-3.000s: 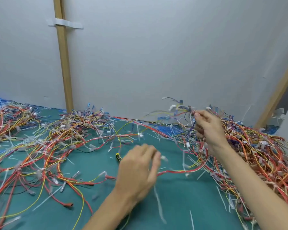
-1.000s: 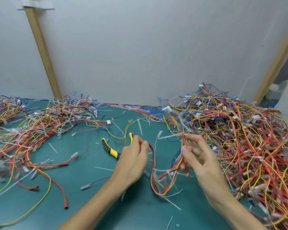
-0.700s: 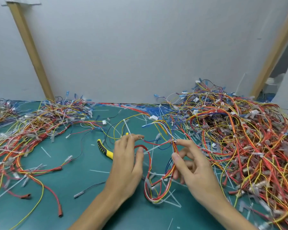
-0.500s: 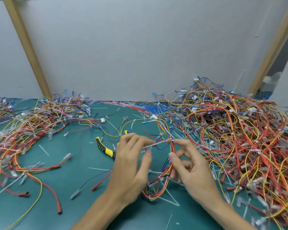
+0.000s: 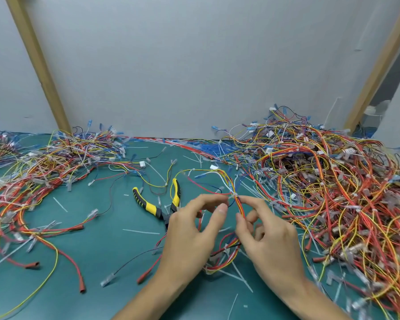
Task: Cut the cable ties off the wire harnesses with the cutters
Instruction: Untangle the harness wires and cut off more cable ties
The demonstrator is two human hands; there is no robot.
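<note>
Just right of the cutters (image 5: 158, 210), which no hand held, our right hand (image 5: 270, 236) pinched the harness (image 5: 238, 203) so its tie (image 5: 234, 194) stood free; our left hand (image 5: 192, 234) curled at that tie, but whether it gripped it we could not tell.

A green worktop (image 5: 97, 250) is shown. A large tangled heap of wire harnesses (image 5: 333, 192) is piled on its right side, and a flatter heap (image 5: 44, 167) is spread along the left. Yellow-and-black cutters (image 5: 153, 207) are laid near the middle, handles apart, among scattered white cable-tie offcuts (image 5: 141, 231) and loose red-tipped wires (image 5: 72, 264).
</note>
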